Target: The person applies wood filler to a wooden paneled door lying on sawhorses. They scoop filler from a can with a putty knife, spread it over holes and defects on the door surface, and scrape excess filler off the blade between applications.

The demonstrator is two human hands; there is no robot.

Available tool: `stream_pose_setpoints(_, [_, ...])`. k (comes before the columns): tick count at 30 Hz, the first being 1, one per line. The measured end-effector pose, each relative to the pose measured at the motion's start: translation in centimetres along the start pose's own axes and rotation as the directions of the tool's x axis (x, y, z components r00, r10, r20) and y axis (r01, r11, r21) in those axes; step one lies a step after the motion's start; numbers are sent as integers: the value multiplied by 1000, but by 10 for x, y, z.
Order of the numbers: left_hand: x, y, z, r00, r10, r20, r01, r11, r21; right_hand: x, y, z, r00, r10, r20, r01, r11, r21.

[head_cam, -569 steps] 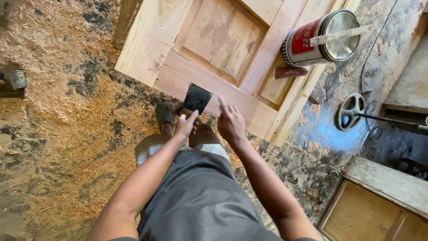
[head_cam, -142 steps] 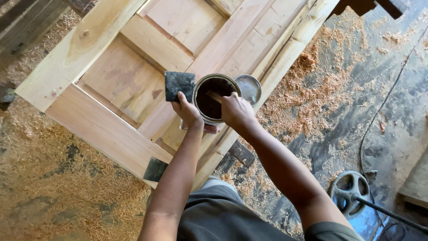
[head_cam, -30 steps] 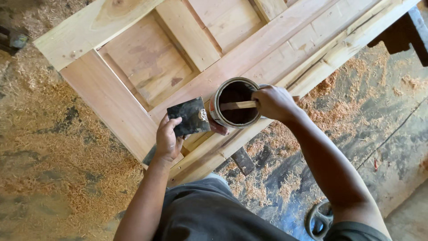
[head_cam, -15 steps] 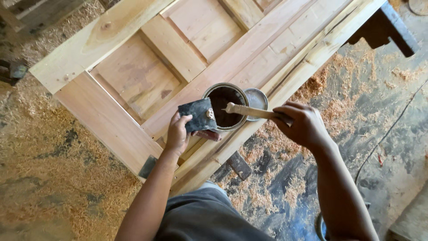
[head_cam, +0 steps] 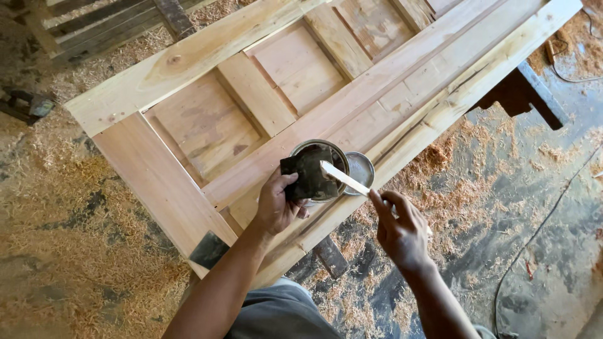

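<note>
Near the lower edge of a pale wooden panelled door (head_cam: 207, 125) laid flat and running diagonally across the view, seen from above: left hand (head_cam: 276, 204), fingers curled tight around a dark, stained pad (head_cam: 308, 172), held right over the mouth of an open round tin (head_cam: 317, 168) of dark liquid. Tin standing on the door's long central rail, close to the near edge; loose round lid (head_cam: 360, 171) lying just beside it on the right, touching or nearly so. Right hand (head_cam: 399, 226) out past the door's near edge, above the floor, fingertips pinched narrow on the end of a flat pale wooden stick (head_cam: 344, 179); far end of the stick slanting up-left onto the pad, over the tin. Hands apart, joined only by stick and pad. Recessed panels up and left of the tin, bare raw wood, with raised rails between. Door's left corner overhanging sawdust-covered ground (head_cam: 56, 238); small dark block (head_cam: 209, 250) tucked against the near edge below the left forearm, short dark piece of wood (head_cam: 331, 256) on the floor under that edge. Right of the door, wide open grey floor (head_cam: 540, 251) scattered with shavings, thin cable (head_cam: 534, 238) curving across it. Dark support (head_cam: 521, 97) jutting from beneath the door's far right end.
</note>
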State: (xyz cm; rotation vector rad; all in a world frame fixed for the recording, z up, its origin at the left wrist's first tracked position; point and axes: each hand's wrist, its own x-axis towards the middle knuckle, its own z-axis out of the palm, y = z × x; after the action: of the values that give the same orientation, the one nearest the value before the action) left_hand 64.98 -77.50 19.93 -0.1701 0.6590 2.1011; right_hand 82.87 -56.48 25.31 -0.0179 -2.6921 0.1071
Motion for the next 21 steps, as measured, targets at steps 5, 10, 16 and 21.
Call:
stream_pose_setpoints(5, [6,-5,-5,998,-34,-59,31,999,-43,-7,-9,-14,998,39,56,-35,997,-76])
stream_pose_setpoints(10, [13,-13,-18,992,-87,-94,80,993,-83,2,-8,-34,993,-1,120,10,997,-73])
stream_pose_setpoints(16, [22,-26,-41,978,-123,-170,81,968,-236,12,-5,-43,982,-29,188,45,996,-82])
stream_pose_setpoints(21, [27,-25,-56,985,-99,-142,35,917,-397,16,2,-47,985,-49,164,68,991,-113])
